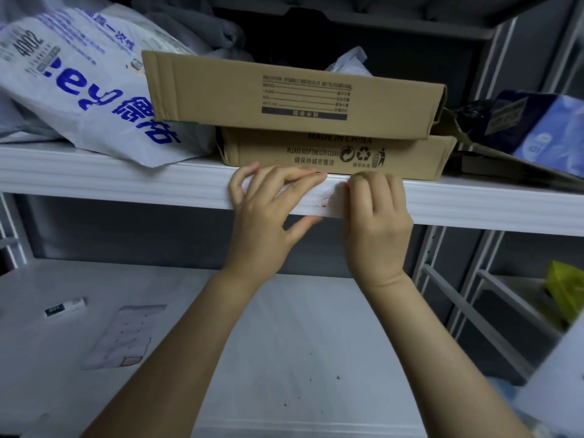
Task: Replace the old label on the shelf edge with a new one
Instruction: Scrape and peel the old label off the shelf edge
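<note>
Your left hand [268, 213] lies against the front of the white shelf edge [126, 181] with its fingers stretched out and slightly spread. The index finger runs along the top of the edge and the thumb reaches along its underside, so the hand brackets the edge and is not closed round anything. Your right hand [377, 222] is just beside it, with its fingers bent at the knuckles and the tips set against the upper part of the same edge. Whether those tips pinch anything or only press cannot be told. The label [327, 200] sits on the shelf edge between the two hands: a white strip with small red marks, its left end under your left fingers and its right end under your right fingertips. Directly above, on the shelf, two flat cardboard boxes are stacked. The lower box [338, 154] carries recycling symbols, and the upper box [294, 93] rests on it, shifted to the left. A white plastic bag [79, 90] with blue print lies left of the boxes and hangs slightly over the edge. A blue package [543, 128] lies to their right. Below your forearms, the lower shelf [284, 343] carries a pale sheet [126, 336] and a small white item [64, 308] with a dark tag. A yellow object [565, 295] sits on the neighbouring rack at right.
</note>
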